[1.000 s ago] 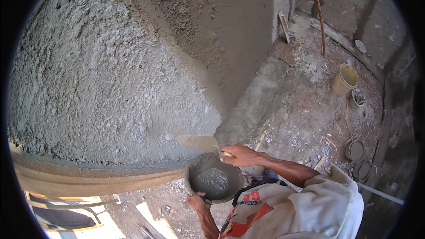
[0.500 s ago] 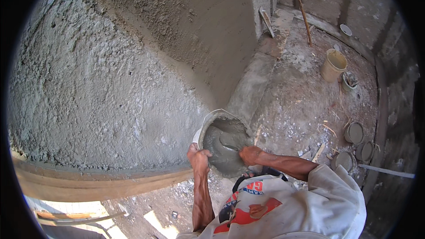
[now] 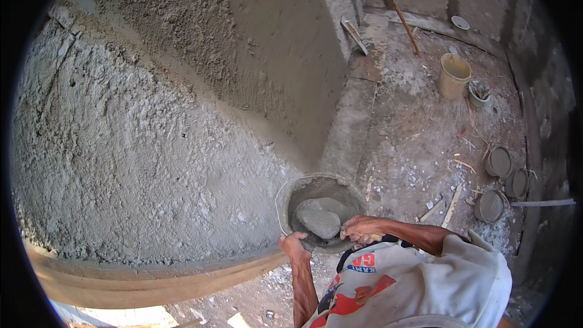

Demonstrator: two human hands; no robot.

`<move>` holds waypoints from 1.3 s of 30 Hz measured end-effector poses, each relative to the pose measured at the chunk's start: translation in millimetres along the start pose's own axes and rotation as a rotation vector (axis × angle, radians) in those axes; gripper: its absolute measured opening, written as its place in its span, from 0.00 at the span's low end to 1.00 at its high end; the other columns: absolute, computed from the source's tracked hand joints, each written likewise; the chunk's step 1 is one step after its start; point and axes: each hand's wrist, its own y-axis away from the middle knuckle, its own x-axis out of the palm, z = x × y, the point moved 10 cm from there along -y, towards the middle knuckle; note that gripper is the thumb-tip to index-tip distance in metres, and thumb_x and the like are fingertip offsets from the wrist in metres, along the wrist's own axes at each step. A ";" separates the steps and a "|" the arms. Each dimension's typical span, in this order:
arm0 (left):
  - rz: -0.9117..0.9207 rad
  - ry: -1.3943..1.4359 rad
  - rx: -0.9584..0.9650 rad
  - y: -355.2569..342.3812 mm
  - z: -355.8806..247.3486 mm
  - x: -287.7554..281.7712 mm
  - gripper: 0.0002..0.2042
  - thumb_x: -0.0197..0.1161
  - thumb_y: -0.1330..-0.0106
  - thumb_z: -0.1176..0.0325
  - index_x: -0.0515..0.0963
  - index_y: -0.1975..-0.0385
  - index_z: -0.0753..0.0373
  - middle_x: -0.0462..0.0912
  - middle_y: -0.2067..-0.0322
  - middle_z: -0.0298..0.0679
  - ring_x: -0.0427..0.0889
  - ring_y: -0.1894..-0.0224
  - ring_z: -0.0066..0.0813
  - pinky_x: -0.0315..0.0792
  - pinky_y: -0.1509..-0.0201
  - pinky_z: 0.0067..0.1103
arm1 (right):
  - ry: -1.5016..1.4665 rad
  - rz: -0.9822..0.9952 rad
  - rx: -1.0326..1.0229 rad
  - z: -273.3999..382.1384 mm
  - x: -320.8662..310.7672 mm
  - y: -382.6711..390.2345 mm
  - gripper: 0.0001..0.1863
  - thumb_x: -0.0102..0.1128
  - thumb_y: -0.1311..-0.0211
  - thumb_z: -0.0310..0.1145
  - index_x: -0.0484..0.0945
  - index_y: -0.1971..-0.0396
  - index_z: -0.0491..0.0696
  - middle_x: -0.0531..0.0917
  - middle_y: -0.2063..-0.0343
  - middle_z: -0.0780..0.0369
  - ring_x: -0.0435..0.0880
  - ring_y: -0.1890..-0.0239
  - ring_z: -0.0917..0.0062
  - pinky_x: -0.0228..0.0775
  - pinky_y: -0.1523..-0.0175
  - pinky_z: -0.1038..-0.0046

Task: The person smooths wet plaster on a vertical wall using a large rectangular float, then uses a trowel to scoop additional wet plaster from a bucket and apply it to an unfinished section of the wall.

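A bucket [image 3: 284, 211] of wet grey mortar stands close in front of me, its wire handle hanging at the left side. My left hand [image 3: 294, 246] is closed on its near left rim. My right hand [image 3: 361, 229], at the near right rim, is closed around the handle of a trowel. A rounded heap of mortar [image 3: 320, 218] lies over the trowel's blade inside the bucket and covers most of it. To the left and ahead, the wall [image 3: 139, 146] carries rough wet plaster, with a smoother stretch [image 3: 285, 54] farther up.
Several mortar-filled buckets [image 3: 490, 206] stand on the right. Farther back are a beige bucket [image 3: 454, 76] and a small pail [image 3: 479, 93] holding things. A wooden pole [image 3: 395, 9] leans at the back. Wood scraps [image 3: 452, 206] litter the floor; a plank [image 3: 152, 288] edges the plaster.
The trowel has come up through the mortar with a heap on it. The bucket and both hands now appear lower and farther right in view; the left hand stays on the rim.
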 end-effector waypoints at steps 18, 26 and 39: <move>-0.629 0.091 -0.150 26.8 149.8 -290.4 0.12 0.60 0.56 0.78 0.78 0.68 0.65 0.82 0.67 0.43 0.79 0.72 0.40 0.76 0.73 0.36 | -0.519 -1.271 -1.509 323.2 -282.3 188.7 0.26 0.56 0.27 0.28 0.62 0.34 0.39 0.75 0.63 0.59 0.77 0.71 0.76 0.78 0.71 0.70; -0.769 0.352 -0.160 73.1 91.4 -207.8 0.21 0.55 0.60 0.83 0.77 0.60 0.73 0.81 0.55 0.50 0.81 0.54 0.51 0.79 0.48 0.41 | 0.677 -0.961 -0.944 379.3 -244.9 -58.9 0.14 0.51 0.36 0.26 0.71 0.50 0.48 0.79 0.59 0.42 0.81 0.54 0.44 0.70 0.52 0.50; -0.313 -0.111 0.072 6.8 15.9 -46.1 0.10 0.45 0.44 0.87 0.71 0.71 0.64 0.75 0.79 0.36 0.72 0.80 0.26 0.69 0.77 0.23 | 1.499 -0.158 -0.113 43.5 -53.8 -96.8 0.17 0.57 0.39 0.31 0.85 0.53 0.43 0.88 0.58 0.49 0.88 0.52 0.53 0.82 0.51 0.56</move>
